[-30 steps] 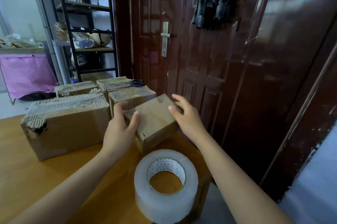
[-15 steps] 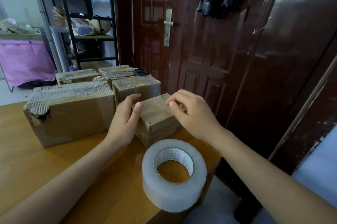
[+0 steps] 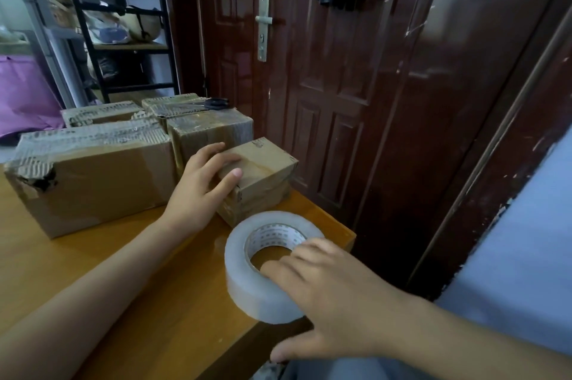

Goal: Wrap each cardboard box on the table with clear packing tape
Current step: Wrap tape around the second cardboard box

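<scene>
Right hand [image 3: 337, 296] has left the small box [image 3: 263, 175] and dropped onto the tape roll [image 3: 263, 268]; the left hand [image 3: 201, 191] stays on the box.

From left to right: a long torn box [image 3: 93, 175] lies on the wooden bench [image 3: 123, 286], with more boxes [image 3: 198, 129] behind it and scissors [image 3: 213, 103] on the rear one. Left hand grip is closed around the small box's near left corner, thumb on top. That box sits near the bench's right edge, just behind the clear tape roll. Right hand fingers [image 3: 278, 268] reach into the roll's core, thumb spread outside, the grip closing on the roll but blurred.
</scene>
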The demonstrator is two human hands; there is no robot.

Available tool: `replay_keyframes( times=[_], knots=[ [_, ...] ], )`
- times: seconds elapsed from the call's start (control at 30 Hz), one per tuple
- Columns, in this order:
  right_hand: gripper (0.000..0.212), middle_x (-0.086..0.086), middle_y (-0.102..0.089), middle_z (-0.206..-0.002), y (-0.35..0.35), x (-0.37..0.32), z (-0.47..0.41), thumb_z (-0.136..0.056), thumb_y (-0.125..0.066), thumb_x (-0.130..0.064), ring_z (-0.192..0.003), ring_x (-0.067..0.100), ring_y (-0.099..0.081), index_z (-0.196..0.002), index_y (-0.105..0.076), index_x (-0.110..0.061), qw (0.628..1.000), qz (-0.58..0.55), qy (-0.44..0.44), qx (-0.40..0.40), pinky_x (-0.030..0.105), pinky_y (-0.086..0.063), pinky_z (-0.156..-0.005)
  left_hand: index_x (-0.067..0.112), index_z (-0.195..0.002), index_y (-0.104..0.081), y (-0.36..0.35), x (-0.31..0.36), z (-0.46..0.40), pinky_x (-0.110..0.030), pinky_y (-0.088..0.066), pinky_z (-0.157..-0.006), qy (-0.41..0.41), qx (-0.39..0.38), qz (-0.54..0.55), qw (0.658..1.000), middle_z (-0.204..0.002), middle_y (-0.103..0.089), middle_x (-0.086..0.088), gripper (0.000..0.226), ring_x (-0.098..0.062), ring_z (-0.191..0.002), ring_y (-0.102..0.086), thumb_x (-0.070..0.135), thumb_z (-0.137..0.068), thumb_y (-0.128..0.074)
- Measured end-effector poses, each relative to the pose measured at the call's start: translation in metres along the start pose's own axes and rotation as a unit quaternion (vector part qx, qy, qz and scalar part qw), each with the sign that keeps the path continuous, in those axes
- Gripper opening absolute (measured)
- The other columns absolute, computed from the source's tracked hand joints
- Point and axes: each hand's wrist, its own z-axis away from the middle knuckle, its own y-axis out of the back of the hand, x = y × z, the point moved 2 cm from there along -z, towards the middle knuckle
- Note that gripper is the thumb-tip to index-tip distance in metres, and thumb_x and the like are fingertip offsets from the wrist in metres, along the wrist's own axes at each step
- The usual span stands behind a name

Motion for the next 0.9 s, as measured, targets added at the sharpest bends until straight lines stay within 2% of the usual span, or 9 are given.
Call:
replay_keyframes(
  times=[0.1,0.17,0.23,0.3,0.4,0.43,0.6,0.77,0.9],
  knots=[
    [0.097,-0.007,-0.064,-0.103,-0.024,-0.006,0.011,-0.065,-0.067,-0.074,-0.093,0.012,-0.062,-0.134,-0.040,-0.011,0.994,0.094,-0.021,0.047,0.038,-0.048,-0.099,0.031,-0.127,-0.056,-0.001,0.004,0.000,-0.036,-0.032,-0.106,-0.003,-0.004,-0.020,1.000,-0.145,-0.039,0.004,0.062,-0.015,-0.134,-0.033,0.069,-0.084,-0.032],
    [0.075,-0.004,-0.062,-0.101,-0.032,-0.008,0.013,-0.079,-0.066,-0.052,-0.089,0.013,-0.061,-0.137,-0.038,-0.012,0.990,0.102,-0.012,0.099,0.038,-0.050,-0.097,0.027,-0.129,-0.056,-0.003,0.008,0.001,-0.037,-0.034,-0.105,0.000,-0.010,-0.030,1.000,-0.143,-0.040,0.002,0.067,-0.017,-0.133,-0.035,0.070,-0.083,-0.031],
    [0.042,-0.002,-0.060,-0.091,-0.034,-0.005,0.010,-0.094,-0.046,-0.022,-0.079,0.014,-0.059,-0.135,-0.038,-0.014,0.980,0.103,0.006,0.169,0.037,-0.051,-0.092,0.026,-0.129,-0.055,-0.003,0.008,0.002,-0.041,-0.036,-0.107,0.014,-0.013,-0.031,0.999,-0.142,-0.040,0.001,0.069,-0.018,-0.133,-0.035,0.071,-0.083,-0.031],
    [0.038,0.001,-0.059,-0.089,-0.027,0.001,0.009,-0.094,-0.040,-0.012,-0.076,0.017,-0.058,-0.132,-0.038,-0.015,0.977,0.095,0.024,0.191,0.037,-0.052,-0.088,0.026,-0.129,-0.055,-0.003,0.010,0.004,-0.043,-0.038,-0.106,0.026,-0.014,-0.028,0.999,-0.142,-0.040,0.000,0.067,-0.020,-0.133,-0.036,0.072,-0.085,-0.034],
    [0.075,0.007,-0.060,-0.099,-0.012,0.017,0.013,-0.069,-0.080,-0.023,-0.086,0.022,-0.061,-0.129,-0.037,-0.014,0.984,0.053,0.030,0.167,0.037,-0.055,-0.083,0.024,-0.130,-0.054,-0.002,0.014,0.008,-0.042,-0.041,-0.104,0.039,-0.017,-0.022,0.999,-0.144,-0.038,-0.001,0.063,-0.021,-0.132,-0.036,0.068,-0.088,-0.037],
    [0.082,0.009,-0.060,-0.103,-0.005,0.023,0.014,-0.064,-0.084,-0.025,-0.089,0.023,-0.061,-0.131,-0.037,-0.013,0.985,0.030,0.011,0.171,0.037,-0.055,-0.081,0.023,-0.130,-0.054,-0.002,0.015,0.009,-0.043,-0.042,-0.103,0.039,-0.016,-0.023,0.999,-0.144,-0.038,-0.001,0.062,-0.022,-0.132,-0.036,0.067,-0.088,-0.039],
    [0.069,0.003,-0.055,-0.113,0.026,0.054,0.029,-0.083,-0.055,-0.039,-0.099,0.009,-0.049,-0.143,-0.031,-0.015,0.969,-0.072,-0.087,0.219,0.026,-0.052,-0.076,0.021,-0.126,-0.055,-0.001,0.023,0.011,-0.037,-0.045,-0.095,0.021,-0.016,-0.054,0.998,-0.143,-0.040,0.003,0.068,-0.017,-0.128,-0.039,0.068,-0.079,-0.042],
    [0.070,0.002,-0.054,-0.111,0.049,0.079,0.048,-0.080,-0.056,-0.041,-0.097,-0.003,-0.037,-0.142,-0.037,-0.014,0.963,-0.046,-0.123,0.234,0.012,-0.037,-0.084,0.021,-0.126,-0.054,-0.005,0.037,0.017,-0.024,-0.037,-0.080,-0.013,-0.030,-0.097,0.995,-0.139,-0.046,0.005,0.087,-0.010,-0.119,-0.042,0.083,-0.067,-0.034],
    [0.073,-0.003,-0.051,-0.117,0.067,0.093,0.060,-0.078,-0.054,-0.046,-0.099,0.003,-0.044,-0.145,-0.038,-0.021,0.955,-0.096,-0.167,0.225,0.016,-0.044,-0.082,0.029,-0.120,-0.051,-0.012,0.057,0.027,-0.015,-0.035,-0.070,-0.033,-0.032,-0.124,0.991,-0.130,-0.047,0.010,0.086,-0.005,-0.112,-0.040,0.091,-0.065,-0.029]
  ],
)
